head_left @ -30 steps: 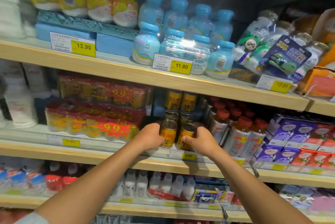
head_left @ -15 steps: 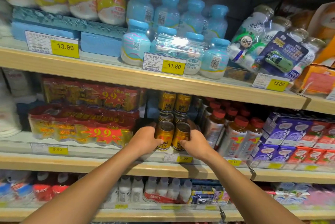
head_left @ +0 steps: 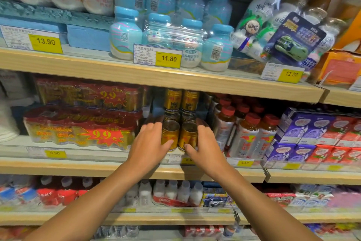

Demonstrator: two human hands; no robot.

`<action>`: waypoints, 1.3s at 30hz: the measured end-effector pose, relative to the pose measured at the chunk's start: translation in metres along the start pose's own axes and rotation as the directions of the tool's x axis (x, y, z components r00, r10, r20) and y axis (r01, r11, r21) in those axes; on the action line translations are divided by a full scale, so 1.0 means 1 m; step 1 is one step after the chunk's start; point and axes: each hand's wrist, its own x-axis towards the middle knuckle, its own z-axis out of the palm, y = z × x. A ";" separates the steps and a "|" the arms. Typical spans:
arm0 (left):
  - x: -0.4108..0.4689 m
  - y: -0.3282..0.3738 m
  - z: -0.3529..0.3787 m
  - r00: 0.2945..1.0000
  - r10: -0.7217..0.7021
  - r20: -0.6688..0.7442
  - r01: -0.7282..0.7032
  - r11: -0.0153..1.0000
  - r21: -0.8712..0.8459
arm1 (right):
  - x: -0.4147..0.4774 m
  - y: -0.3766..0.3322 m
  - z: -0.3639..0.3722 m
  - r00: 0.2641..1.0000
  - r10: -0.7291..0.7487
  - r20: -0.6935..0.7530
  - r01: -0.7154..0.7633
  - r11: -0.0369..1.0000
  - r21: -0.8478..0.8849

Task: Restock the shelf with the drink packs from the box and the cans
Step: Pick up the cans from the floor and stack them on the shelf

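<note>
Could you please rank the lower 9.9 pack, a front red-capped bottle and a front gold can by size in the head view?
lower 9.9 pack
front red-capped bottle
front gold can, partly covered
</note>
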 end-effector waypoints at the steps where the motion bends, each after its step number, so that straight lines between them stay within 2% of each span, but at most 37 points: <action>1: -0.007 0.004 0.001 0.996 0.058 -0.071 -0.058 0.998 0.001 | -0.007 0.001 -0.006 0.999 -0.053 -0.012 0.053 0.999 0.008; 5: -0.033 0.034 0.002 0.950 0.268 -0.162 -0.281 0.958 -0.062 | -0.042 0.013 -0.030 0.986 -0.159 -0.039 0.162 0.985 0.068; 9: -0.057 0.083 0.023 0.924 0.367 -0.108 -0.377 0.923 -0.084 | -0.089 0.049 -0.060 0.990 -0.123 -0.067 0.126 0.991 0.047; 15: -0.102 0.183 0.093 0.866 0.494 0.079 -0.468 0.856 -0.222 | -0.185 0.147 -0.123 0.989 0.100 -0.108 -0.104 0.994 -0.039; 19: -0.140 0.237 0.152 0.743 0.610 0.277 -0.531 0.788 -0.310 | -0.266 0.229 -0.159 0.937 0.319 -0.140 -0.336 0.935 -0.116; 23: -0.187 0.275 0.224 0.565 0.694 0.446 -0.573 0.719 -0.394 | -0.362 0.319 -0.173 0.789 0.586 -0.187 -0.609 0.786 -0.106; 28: -0.234 0.315 0.309 0.316 0.698 0.642 -0.565 0.683 -0.464 | -0.487 0.398 -0.173 0.465 0.868 -0.173 -0.885 0.464 -0.044; 31: -0.257 0.341 0.366 0.154 0.658 0.737 -0.575 0.666 -0.475 | -0.553 0.436 -0.157 0.265 0.954 -0.139 -0.964 0.266 -0.015; 33: -0.265 0.355 0.403 0.081 0.667 0.741 -0.635 0.607 -0.478 | -0.585 0.454 -0.144 0.169 0.980 -0.104 -0.986 0.168 -0.022; 34: -0.272 0.365 0.428 0.017 0.647 0.762 -0.646 0.589 -0.486 | -0.604 0.467 -0.133 0.110 0.990 -0.083 -0.994 0.109 -0.020; 37: -0.289 0.396 0.495 -0.143 0.598 0.789 -0.669 0.529 -0.522 | -0.647 0.503 -0.098 -0.020 0.999 -0.026 -0.999 -0.021 -0.040; 39: -0.307 0.415 0.541 -0.224 0.542 0.810 -0.687 0.502 -0.526 | -0.677 0.529 -0.067 -0.099 0.995 0.022 -0.994 -0.097 -0.055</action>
